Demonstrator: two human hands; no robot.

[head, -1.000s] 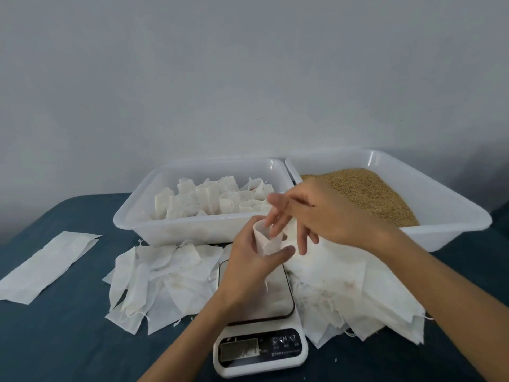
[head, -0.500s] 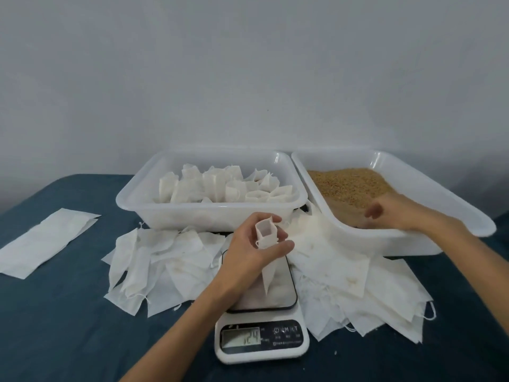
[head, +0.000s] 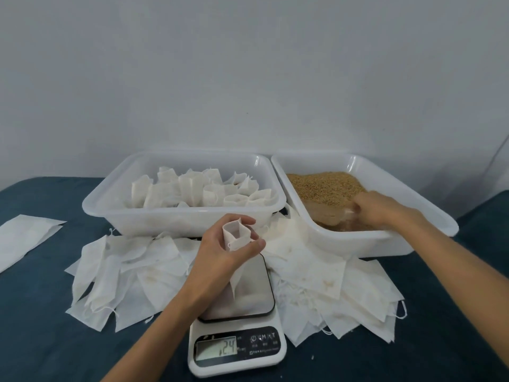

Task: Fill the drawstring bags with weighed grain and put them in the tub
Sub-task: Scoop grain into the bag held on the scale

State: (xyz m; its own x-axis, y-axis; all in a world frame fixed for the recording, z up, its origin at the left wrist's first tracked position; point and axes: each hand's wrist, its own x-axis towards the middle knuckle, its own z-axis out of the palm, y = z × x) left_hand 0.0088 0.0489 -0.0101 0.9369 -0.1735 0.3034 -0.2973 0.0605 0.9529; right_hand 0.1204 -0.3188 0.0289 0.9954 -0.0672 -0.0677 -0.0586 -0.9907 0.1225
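Observation:
My left hand (head: 224,250) grips an open-mouthed white drawstring bag (head: 236,235) upright over the plate of the white kitchen scale (head: 238,326), whose display shows digits. My right hand (head: 378,206) is down in the right white tub (head: 399,241), in the brown grain (head: 322,186); its fingers are blurred and partly hidden, beside a pale clear scoop-like thing. The left white tub (head: 176,219) holds several filled white bags standing upright.
Several flat empty white bags (head: 115,268) lie in heaps left and right (head: 325,279) of the scale on the dark blue table. A long white paper sheet (head: 24,238) lies at the far left. A plain wall stands behind the tubs.
My right hand left the bag's mouth and moved right into the grain tub. My left hand kept hold of the bag over the scale.

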